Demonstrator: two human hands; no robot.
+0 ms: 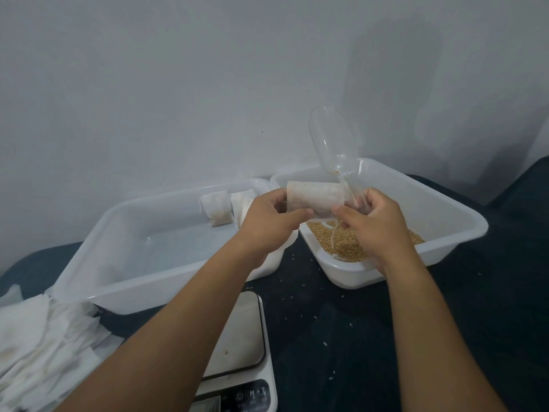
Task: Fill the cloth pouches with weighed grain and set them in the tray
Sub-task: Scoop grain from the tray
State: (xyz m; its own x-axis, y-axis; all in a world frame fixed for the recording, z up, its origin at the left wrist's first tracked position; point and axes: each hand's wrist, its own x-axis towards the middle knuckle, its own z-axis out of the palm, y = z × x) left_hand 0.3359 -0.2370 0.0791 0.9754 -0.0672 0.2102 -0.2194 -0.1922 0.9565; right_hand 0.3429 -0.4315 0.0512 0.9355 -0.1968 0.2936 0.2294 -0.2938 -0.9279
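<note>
A white cloth pouch (315, 197) lies sideways in the air between my hands, over the near edge of the grain tub. My left hand (267, 218) grips its left end. My right hand (377, 221) pinches the pouch's right edge near its drawstring and also holds the handle of a clear plastic scoop (332, 141), which points up with a few grains left in it. Brown grain (341, 242) covers the bottom of the white tub (445, 221) on the right. In the left white tray (98, 248), filled pouches (218, 211) lean at the far side.
A kitchen scale (243, 346) with a steel platform sits at the near centre, partly under my left forearm. A heap of empty white pouches (38, 346) lies at the lower left. Loose grains dot the dark tabletop (341, 322). A pale wall rises behind.
</note>
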